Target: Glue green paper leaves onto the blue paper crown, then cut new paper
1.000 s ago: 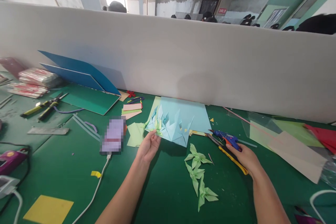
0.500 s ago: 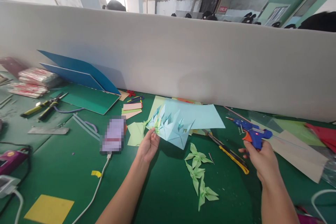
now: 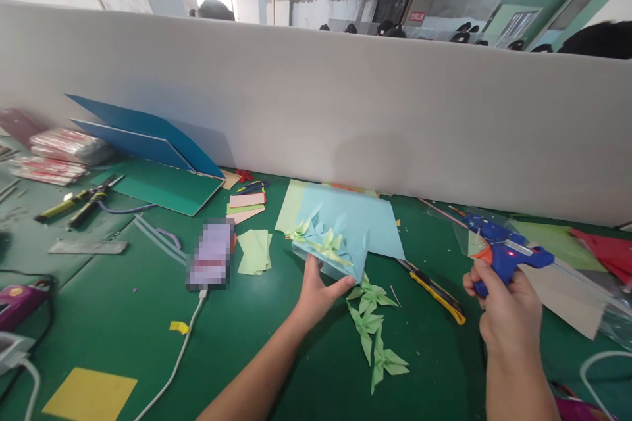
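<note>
Blue folded-paper piece (image 3: 359,255) sits in left hand (image 3: 318,297) — fingers under its near edge, thumb stretched out to its near right corner. Support lightly; squeezing would probably crush the folds. Blue glue gun (image 3: 511,256) well right of the piece, right hand (image 3: 508,306) curled round the grip, thumb near orange trigger (image 3: 482,251). Best to keep the hot end off the left fingers. Around: pale blue sheet (image 3: 382,220) behind the piece; yellow cutter (image 3: 437,294) between piece and gun — an obstacle to a low approach; loose green flowers (image 3: 369,325) on the piece's near side, easily snagged.
</note>
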Demonstrator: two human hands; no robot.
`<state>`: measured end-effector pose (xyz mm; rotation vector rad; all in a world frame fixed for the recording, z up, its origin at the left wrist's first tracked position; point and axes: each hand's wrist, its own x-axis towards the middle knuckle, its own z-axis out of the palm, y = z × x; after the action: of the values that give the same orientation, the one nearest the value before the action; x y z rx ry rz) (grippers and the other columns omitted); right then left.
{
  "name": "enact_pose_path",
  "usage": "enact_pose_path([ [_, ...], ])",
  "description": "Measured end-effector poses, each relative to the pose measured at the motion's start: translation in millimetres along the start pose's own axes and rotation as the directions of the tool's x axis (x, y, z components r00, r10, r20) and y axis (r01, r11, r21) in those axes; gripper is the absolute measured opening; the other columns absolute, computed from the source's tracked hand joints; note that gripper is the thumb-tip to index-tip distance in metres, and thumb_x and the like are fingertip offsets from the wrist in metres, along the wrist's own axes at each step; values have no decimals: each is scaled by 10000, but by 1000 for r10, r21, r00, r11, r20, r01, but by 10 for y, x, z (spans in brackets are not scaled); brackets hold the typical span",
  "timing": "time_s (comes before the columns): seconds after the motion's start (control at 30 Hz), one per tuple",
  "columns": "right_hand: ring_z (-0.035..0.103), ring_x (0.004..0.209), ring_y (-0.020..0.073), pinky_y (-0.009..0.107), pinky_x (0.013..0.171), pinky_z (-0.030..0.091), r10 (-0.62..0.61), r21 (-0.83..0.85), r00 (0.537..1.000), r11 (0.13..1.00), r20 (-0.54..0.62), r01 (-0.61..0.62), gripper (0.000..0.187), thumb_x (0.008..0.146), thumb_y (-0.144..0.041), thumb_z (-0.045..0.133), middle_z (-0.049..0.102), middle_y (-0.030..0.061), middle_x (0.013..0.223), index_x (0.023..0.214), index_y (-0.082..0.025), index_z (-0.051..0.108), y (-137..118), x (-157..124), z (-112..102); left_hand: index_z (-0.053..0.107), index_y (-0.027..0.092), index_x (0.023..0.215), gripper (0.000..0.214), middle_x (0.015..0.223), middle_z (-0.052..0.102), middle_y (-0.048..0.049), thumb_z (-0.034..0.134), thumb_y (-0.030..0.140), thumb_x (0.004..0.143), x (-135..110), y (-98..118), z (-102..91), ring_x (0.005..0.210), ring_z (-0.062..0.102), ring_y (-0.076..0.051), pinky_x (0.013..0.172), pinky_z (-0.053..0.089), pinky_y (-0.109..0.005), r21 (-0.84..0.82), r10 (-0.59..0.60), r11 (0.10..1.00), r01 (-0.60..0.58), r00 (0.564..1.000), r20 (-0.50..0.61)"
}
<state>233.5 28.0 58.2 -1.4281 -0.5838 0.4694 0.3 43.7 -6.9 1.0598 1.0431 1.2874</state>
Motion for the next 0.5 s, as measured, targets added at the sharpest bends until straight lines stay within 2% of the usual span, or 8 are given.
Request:
enact_pose_path([
  [0.1, 447, 439, 81, 230, 425, 308, -22, 172, 999, 985, 35, 15, 346, 499, -340, 744, 480, -80, 487, 683, -204, 483, -119, -44, 2, 598, 209, 1114, 623, 1298, 512, -128, 808, 318, 538, 19, -4, 73, 1280, 374, -347, 1086, 241, -465, 143, 81, 987, -76, 996, -32],
  [0.23, 442, 456, 94, 228, 419, 275, -60, 290, 988, 957, 140, 17, 382, 543, -387, 759, 494, -67, 499, 734, -217, 474, -240, -101, -36, 678, 204, 971, 518, 1270, 547, -137, 827, 292, 483, 51, 2, 196, 1323, 306, -382, 1104, 201, -472, 138, 11, 990, -9, 1000, -11],
  [0.4, 456, 460, 107, 258, 458, 354, -80, 198, 946, 980, 313, 18, 426, 582, -512, 758, 499, -56, 486, 753, -206, 515, -222, -205, -64, 697, 195, 876, 298, 1095, 681, -110, 746, 349, 625, 78, 60, 258, 1171, 522, -320, 1066, 288, -446, -129, -103, 985, 111, 992, 72],
  [0.5, 473, 456, 111, 273, 486, 402, -75, 137, 918, 990, 388, 23, 419, 589, -517, 762, 500, -60, 485, 699, -210, 498, -126, -289, -24, 688, 190, 891, 325, 1062, 701, -98, 744, 390, 640, 99, 130, 174, 1100, 581, -288, 1006, 377, -429, -358, -201, 908, 216, 977, 79],
])
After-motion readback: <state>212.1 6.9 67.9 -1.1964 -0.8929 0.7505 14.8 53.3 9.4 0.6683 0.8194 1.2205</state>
